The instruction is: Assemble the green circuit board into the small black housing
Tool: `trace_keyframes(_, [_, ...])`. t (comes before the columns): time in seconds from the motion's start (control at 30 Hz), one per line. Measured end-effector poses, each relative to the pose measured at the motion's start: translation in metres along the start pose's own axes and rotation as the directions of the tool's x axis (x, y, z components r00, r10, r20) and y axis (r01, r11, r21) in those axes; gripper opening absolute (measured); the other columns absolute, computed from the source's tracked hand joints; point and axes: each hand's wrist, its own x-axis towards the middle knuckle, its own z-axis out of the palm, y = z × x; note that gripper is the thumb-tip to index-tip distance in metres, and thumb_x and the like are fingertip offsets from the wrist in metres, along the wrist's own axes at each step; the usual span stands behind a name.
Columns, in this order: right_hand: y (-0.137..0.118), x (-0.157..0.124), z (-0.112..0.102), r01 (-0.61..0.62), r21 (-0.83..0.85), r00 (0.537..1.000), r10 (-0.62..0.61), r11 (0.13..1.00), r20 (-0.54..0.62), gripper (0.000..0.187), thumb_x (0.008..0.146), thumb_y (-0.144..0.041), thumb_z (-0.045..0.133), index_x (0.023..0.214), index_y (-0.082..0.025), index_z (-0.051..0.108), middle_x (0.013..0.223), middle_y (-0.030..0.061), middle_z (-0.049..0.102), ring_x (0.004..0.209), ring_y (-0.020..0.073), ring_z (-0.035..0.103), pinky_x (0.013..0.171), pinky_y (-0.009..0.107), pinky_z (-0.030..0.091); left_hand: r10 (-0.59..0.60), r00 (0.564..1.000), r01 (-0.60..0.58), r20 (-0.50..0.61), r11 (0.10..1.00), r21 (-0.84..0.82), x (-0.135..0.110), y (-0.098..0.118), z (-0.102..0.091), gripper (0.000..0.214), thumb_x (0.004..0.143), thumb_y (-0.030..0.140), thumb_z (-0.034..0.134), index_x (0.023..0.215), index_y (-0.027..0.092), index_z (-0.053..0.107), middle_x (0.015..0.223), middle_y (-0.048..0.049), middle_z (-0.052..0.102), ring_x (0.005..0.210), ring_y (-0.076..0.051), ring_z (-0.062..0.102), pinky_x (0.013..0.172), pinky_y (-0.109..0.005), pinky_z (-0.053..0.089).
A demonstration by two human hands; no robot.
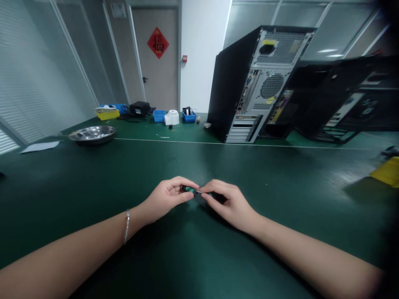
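Note:
Both my hands meet above the middle of a dark green table point(93, 174). My left hand point(168, 197) is closed, pinching a small green circuit board point(188, 189) between thumb and fingers. My right hand point(229, 201) is closed too, its fingertips pinched on the board's right end. Whether it also holds something thin and dark I cannot make out. A thin bracelet point(126, 225) sits on my left wrist.
A black computer tower point(249, 83) stands at the back with its rear panel facing me; further dark cases point(343, 99) lie to its right. A metal bowl point(92, 133), blue bins point(158, 115), a yellow tray point(107, 113) and a white round object point(172, 117) sit far left. A yellow object point(388, 171) lies at the right edge.

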Motion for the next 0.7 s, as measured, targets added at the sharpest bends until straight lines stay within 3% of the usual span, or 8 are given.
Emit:
trace_keyframes(0.13, [0.0004, -0.0004, 0.0001, 0.002, -0.003, 0.999, -0.002, 1.000, 0.034, 0.017, 0.095, -0.025, 0.055, 0.101, -0.020, 0.070, 0.091, 0.0067, 0.072, 0.085, 0.0185, 0.066, 0.079, 0.034, 0.054, 0.022, 1.000, -0.021, -0.007, 0.999, 0.045, -0.0006, 0.0006, -0.0007, 0.027, 0.085, 0.025, 0.067, 0.110, 0.019, 0.071, 0.113, -0.0081, 0.062, 0.107, -0.021, 0.060, 0.099, -0.037, 0.046])
trace_keyframes(0.27, [-0.0005, -0.0005, -0.0005, 0.016, -0.033, 0.997, -0.014, 0.999, 0.070, 0.015, 0.094, -0.023, 0.056, 0.100, -0.021, 0.070, 0.090, 0.0060, 0.071, 0.084, 0.0181, 0.065, 0.078, 0.033, 0.053, -0.029, 0.999, 0.029, -0.013, 0.999, -0.042, -0.0011, 0.0021, 0.0019, 0.045, 0.084, 0.023, 0.066, 0.129, 0.019, 0.056, 0.115, -0.0083, 0.061, 0.110, -0.021, 0.059, 0.101, -0.038, 0.045])
trace_keyframes(0.47, [-0.0037, -0.0004, -0.0011, 0.050, -0.065, 0.993, -0.043, 0.997, 0.114, 0.016, 0.094, -0.022, 0.057, 0.103, -0.023, 0.070, 0.092, 0.0055, 0.072, 0.086, 0.0180, 0.066, 0.079, 0.032, 0.054, -0.010, 0.998, 0.006, -0.057, 0.998, -0.070, 0.0003, 0.0008, 0.0044, 0.031, 0.086, 0.022, 0.062, 0.115, 0.016, 0.055, 0.109, -0.0101, 0.064, 0.107, -0.022, 0.064, 0.100, -0.041, 0.047])
trace_keyframes(0.7, [-0.0014, -0.0005, 0.0004, -0.032, -0.127, 0.999, 0.031, 0.991, -0.005, 0.015, 0.094, -0.022, 0.055, 0.098, -0.021, 0.070, 0.091, 0.0059, 0.071, 0.083, 0.0185, 0.065, 0.076, 0.032, 0.053, 0.109, 0.993, -0.094, -0.048, 0.965, 0.245, -0.0022, 0.0016, 0.0031, 0.028, 0.092, 0.025, 0.053, 0.117, 0.019, 0.066, 0.120, -0.0098, 0.062, 0.110, -0.022, 0.060, 0.097, -0.035, 0.048])
